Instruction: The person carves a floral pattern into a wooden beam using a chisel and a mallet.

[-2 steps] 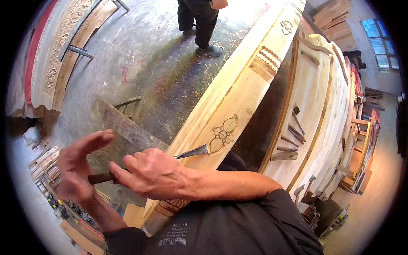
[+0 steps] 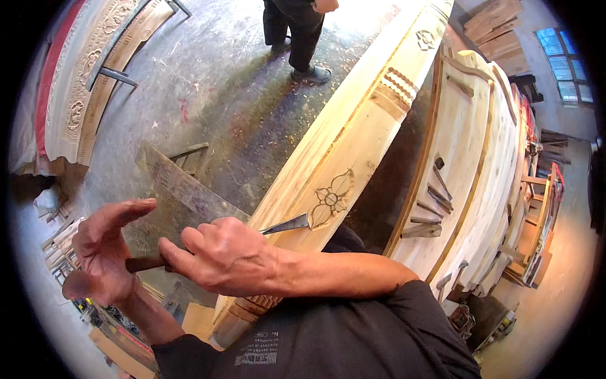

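My right hand [image 2: 221,256] is wrapped round a chisel with a dark handle [image 2: 144,263] and a flat steel blade [image 2: 285,225]. Its cutting end rests on a long pale wooden beam [image 2: 360,136], at the lower left edge of a carved flower [image 2: 332,199]. My right forearm crosses over the beam. Behind the handle's butt, my left hand [image 2: 104,256] is spread with its palm turned toward it. Whether palm and handle touch, I cannot tell.
Several chisels [image 2: 435,199] lie on pale boards [image 2: 464,158] at the right. Beyond the beam stands a person in dark trousers [image 2: 303,38]. A trestle [image 2: 189,183] sits on the shaving-strewn floor. Carved panels [image 2: 82,95] are at the far left.
My left hand has shifted left and its fingers show more spread. The right hand has shifted very slightly left; the chisel's cutting end stays by the flower.
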A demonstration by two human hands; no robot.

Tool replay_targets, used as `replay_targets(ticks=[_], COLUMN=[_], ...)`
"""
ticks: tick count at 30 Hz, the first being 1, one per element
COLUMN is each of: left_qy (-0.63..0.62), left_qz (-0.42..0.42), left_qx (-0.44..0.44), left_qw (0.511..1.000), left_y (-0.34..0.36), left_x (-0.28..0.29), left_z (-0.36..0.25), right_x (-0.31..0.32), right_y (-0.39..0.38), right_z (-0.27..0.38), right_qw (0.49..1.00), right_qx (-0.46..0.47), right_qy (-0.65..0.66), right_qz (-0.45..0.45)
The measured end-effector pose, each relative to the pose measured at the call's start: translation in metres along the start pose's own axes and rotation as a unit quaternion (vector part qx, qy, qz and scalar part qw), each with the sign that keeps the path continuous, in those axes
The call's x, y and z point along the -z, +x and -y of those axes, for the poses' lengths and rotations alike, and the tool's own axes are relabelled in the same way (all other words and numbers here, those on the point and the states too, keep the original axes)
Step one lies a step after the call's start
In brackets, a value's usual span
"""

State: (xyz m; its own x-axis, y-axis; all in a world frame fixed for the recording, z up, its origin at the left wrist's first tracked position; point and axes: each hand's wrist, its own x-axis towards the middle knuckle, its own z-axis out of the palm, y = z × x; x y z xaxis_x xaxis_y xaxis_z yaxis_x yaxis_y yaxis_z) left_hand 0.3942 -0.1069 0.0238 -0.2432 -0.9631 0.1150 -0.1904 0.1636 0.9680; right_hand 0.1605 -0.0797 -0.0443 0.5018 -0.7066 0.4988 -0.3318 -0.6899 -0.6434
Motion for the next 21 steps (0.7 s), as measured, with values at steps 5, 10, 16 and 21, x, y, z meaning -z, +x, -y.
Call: replay_targets(ticks=[5, 10, 16, 21], left_qy=[-0.007, -0.068, -0.072, -0.036], left_qz=[-0.165, 0.011, -0.085, 0.050], left_qx=[-0.054, -0.053, -0.063, -0.078], left_qw=[0.985, 0.996, 0.992, 0.995], left_y=[0.000, 0.022, 0.044, 0.061], left_x=[0.034, 0.034, 0.055, 0.005], left_z=[-0.024, 0.014, 0.005, 0.002], right_x=[0.005, 0.001, 0.004, 0.006], right_y=[0.007, 0.006, 0.020, 0.017], right_z=[0.002, -0.001, -0.004, -0.008], right_qw=[0.999, 0.997, 0.991, 0.989], right_qx=[0.001, -0.039, -0.083, -0.087], right_qy=[0.024, 0.017, 0.021, -0.003], right_qz=[-0.024, -0.062, -0.102, -0.120])
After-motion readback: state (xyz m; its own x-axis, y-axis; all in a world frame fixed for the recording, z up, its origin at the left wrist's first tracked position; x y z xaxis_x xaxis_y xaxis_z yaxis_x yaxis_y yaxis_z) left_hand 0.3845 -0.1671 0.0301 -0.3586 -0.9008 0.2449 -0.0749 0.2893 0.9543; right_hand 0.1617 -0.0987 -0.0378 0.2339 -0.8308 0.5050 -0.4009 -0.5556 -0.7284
